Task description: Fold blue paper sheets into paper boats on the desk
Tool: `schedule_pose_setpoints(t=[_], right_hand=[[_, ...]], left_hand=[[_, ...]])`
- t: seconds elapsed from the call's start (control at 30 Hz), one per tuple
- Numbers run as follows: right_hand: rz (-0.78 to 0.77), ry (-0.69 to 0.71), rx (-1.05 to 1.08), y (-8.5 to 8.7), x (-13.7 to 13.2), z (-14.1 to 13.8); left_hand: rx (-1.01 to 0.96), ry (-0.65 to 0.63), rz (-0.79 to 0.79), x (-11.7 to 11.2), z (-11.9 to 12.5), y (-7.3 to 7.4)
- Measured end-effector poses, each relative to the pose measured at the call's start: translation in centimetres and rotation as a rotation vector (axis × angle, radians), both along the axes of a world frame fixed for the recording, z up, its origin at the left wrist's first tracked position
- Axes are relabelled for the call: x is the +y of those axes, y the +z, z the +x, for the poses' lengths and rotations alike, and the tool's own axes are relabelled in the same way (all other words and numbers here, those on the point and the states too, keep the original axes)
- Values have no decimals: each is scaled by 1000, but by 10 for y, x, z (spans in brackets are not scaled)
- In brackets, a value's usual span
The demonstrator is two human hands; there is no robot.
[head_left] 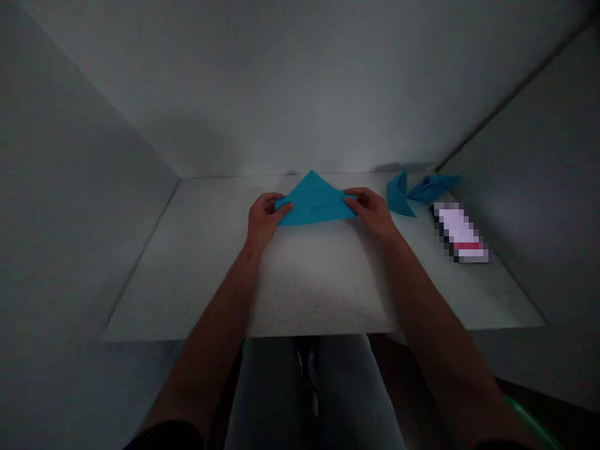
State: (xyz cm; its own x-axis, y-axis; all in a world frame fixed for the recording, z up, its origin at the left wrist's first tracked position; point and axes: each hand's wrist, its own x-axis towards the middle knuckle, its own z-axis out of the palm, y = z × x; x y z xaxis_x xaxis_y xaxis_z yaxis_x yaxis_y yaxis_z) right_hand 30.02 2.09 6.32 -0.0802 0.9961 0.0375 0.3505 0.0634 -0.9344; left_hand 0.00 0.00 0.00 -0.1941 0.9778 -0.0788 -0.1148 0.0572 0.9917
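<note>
Bright turquoise-blue folded paper (315, 201) stands out against a white, finely speckled tabletop (319, 281), with matching blue paper pieces (399, 195) just to its right. Nearby, a pixelated object (460, 232) shows pale lilac-white with a red band and black edging. Plain pale grey walls (300, 81) surround the scene, while pale grey trousers (262, 387) and a vivid green glow (527, 415) appear along the bottom.

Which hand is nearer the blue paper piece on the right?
Right: the right hand sits just left of the blue paper piece; the left hand is farther left, beyond the folded blue triangle.
</note>
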Motion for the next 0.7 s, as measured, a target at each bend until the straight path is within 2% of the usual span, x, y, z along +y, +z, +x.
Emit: schedule_pose_setpoints(t=[0.27, 0.47, 0.7], right_hand=[[-75, 14, 97, -1, 1, 1], [-140, 0, 67, -3, 1, 5], [-31, 0, -6, -2, 3, 8]], left_hand=[[53, 8, -14, 0, -2, 2], [49, -5, -14, 0, -2, 1], [5, -17, 72, 2, -1, 0]])
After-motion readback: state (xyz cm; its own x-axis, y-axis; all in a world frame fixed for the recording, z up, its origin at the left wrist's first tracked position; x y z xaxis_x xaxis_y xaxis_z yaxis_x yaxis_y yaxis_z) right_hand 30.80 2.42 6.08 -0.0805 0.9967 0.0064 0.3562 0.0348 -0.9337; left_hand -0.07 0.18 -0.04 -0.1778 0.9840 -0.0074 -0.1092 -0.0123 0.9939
